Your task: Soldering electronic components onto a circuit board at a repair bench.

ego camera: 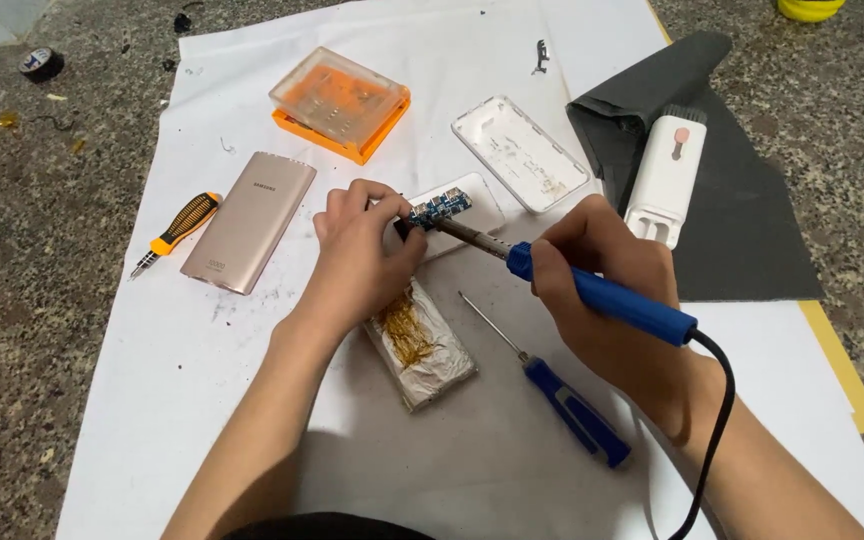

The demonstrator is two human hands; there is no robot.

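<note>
A: Speckled stone floor [12, 330], white paper sheet [202, 400] on top. Where is the work?

B: At the sheet's centre, twelve o'clock of the silver battery cell [422, 345]: the left hand [357, 255] pinches the small blue circuit board [439, 208]; the right hand [602, 270] has its fingers wrapped around the blue soldering iron [602, 297].

A: Technique?

B: Judged best: keep the board steady, touch only the joint, and keep the cord [712, 430] clear of the blue screwdriver [572, 405] at five o'clock.

Speckled grey stone floor [12, 300] all around, and a big white paper sheet [202, 400] spreads across it under even, soft light. A dark grey mat [752, 230] overlaps the sheet's right edge, with a yellow strip [837, 360] peeking out beneath.
</note>
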